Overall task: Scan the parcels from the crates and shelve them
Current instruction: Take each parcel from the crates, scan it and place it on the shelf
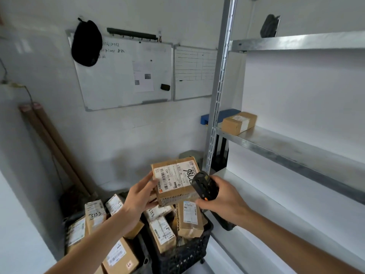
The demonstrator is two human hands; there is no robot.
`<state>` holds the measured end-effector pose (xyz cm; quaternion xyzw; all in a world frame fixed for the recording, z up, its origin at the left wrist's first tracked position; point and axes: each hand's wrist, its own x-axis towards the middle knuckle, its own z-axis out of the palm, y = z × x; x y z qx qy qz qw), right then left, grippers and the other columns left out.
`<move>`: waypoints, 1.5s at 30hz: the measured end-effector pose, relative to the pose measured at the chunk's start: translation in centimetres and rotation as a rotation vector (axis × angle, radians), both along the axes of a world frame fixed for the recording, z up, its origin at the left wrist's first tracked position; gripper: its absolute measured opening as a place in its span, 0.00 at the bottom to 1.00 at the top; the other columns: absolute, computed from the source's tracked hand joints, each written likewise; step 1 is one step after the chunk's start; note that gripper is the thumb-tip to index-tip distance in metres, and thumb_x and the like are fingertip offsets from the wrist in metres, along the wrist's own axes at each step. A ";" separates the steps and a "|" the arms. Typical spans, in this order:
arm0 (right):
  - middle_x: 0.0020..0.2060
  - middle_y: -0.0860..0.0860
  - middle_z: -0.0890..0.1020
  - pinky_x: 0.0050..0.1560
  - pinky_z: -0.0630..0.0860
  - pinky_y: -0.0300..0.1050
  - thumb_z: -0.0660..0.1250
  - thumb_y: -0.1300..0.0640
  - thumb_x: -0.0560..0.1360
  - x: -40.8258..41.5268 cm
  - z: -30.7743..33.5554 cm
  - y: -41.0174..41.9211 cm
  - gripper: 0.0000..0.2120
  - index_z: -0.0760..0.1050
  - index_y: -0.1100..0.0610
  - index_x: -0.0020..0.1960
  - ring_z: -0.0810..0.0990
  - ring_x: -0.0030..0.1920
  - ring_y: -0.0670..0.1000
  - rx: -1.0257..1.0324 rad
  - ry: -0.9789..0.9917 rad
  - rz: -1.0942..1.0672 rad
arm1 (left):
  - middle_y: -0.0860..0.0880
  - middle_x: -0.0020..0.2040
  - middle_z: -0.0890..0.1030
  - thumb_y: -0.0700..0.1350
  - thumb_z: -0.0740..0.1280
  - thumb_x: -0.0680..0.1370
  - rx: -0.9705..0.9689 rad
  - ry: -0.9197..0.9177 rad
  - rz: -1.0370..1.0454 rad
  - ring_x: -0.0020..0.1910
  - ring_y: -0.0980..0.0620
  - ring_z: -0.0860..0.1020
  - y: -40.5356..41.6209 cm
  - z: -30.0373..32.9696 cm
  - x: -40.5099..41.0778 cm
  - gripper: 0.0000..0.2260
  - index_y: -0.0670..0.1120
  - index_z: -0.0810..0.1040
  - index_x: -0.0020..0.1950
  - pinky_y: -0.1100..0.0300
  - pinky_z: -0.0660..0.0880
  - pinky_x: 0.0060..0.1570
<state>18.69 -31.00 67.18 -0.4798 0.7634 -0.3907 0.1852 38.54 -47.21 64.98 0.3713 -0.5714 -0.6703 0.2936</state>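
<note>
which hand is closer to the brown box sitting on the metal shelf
Right. The right hand, gripping the scanner, is below the shelved box and slightly left of it. The left hand, holding a parcel, is further left, over the crates.

Matt cardboard parcel (pixel 175 180), galvanised-metal shelf (pixel 296 151)
</note>
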 end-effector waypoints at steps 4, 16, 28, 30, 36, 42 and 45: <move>0.49 0.39 0.82 0.42 0.73 0.26 0.81 0.53 0.67 -0.5 0.2 0.7 0.23 0.76 0.43 0.58 0.79 0.50 0.34 0.018 0.030 -0.016 | 0.51 0.56 0.86 0.51 0.66 0.81 -0.067 -0.027 -0.065 0.58 0.50 0.83 0.1 0.5 -0.2 0.19 0.54 0.74 0.73 0.42 0.78 0.62; 0.49 0.41 0.83 0.44 0.77 0.32 0.81 0.51 0.67 -0.9 0.0 2.6 0.23 0.77 0.46 0.59 0.82 0.50 0.41 0.047 0.037 -0.007 | 0.53 0.55 0.86 0.50 0.68 0.80 -0.105 -0.140 -0.235 0.58 0.51 0.83 0.5 1.2 -0.2 0.22 0.64 0.69 0.72 0.42 0.77 0.63; 0.59 0.38 0.79 0.50 0.74 0.41 0.80 0.33 0.62 -0.7 3.8 5.0 0.40 0.70 0.42 0.69 0.78 0.57 0.42 0.202 0.390 0.012 | 0.56 0.50 0.87 0.50 0.69 0.80 -0.188 -0.174 -0.232 0.55 0.51 0.84 2.0 1.7 -1.4 0.21 0.70 0.68 0.66 0.43 0.79 0.60; 0.62 0.39 0.77 0.47 0.70 0.43 0.77 0.29 0.63 -0.4 5.0 5.1 0.42 0.67 0.41 0.72 0.77 0.59 0.45 0.275 0.559 0.047 | 0.56 0.50 0.87 0.51 0.70 0.80 -0.206 -0.188 -0.235 0.55 0.50 0.84 1.8 2.0 -1.2 0.20 0.72 0.68 0.63 0.44 0.80 0.59; 0.63 0.43 0.77 0.49 0.66 0.44 0.74 0.27 0.66 0.8 7.5 4.6 0.45 0.63 0.42 0.77 0.76 0.61 0.48 0.359 0.798 0.078 | 0.40 0.49 0.84 0.47 0.70 0.80 -0.165 -0.119 -0.276 0.46 0.42 0.75 0.8 3.7 -0.1 0.20 0.68 0.72 0.66 0.48 0.72 0.48; 0.64 0.43 0.77 0.55 0.69 0.48 0.75 0.29 0.65 2.1 8.5 3.3 0.47 0.62 0.42 0.78 0.76 0.62 0.49 0.362 0.876 0.052 | 0.35 0.53 0.82 0.49 0.70 0.79 -0.177 -0.133 -0.311 0.47 0.43 0.76 0.2 4.6 1.5 0.17 0.72 0.73 0.59 0.50 0.73 0.47; 0.62 0.44 0.78 0.51 0.66 0.47 0.75 0.29 0.65 2.9 9.1 2.9 0.45 0.64 0.43 0.76 0.76 0.61 0.50 0.366 0.914 0.043 | 0.40 0.51 0.85 0.48 0.69 0.80 -0.201 -0.128 -0.290 0.48 0.43 0.80 -0.1 4.9 2.0 0.19 0.70 0.70 0.64 0.53 0.77 0.45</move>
